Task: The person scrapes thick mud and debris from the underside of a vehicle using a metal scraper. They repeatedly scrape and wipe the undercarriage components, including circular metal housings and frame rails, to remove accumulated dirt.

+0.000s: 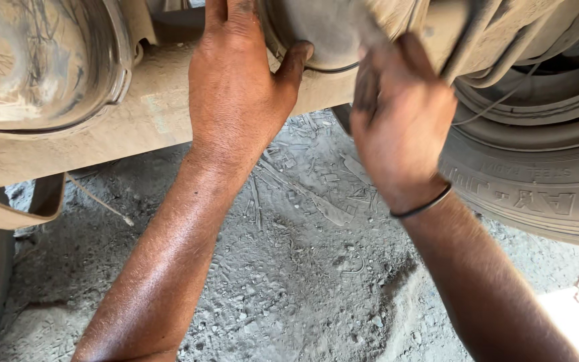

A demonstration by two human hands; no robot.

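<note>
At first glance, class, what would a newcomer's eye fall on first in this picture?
Two bare hands stand out first, reaching up under a dusty vehicle: the left hand and the right hand both grip a round grey drum at top centre. To the right sits a large black tyre, and at upper left a second dusty round drum. Below lies grey dirt ground marked with tread prints.

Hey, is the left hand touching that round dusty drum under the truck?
Touching. The head view shows the left hand pressed against the drum, its thumb hooked on the drum's lower rim with no gap.
</note>
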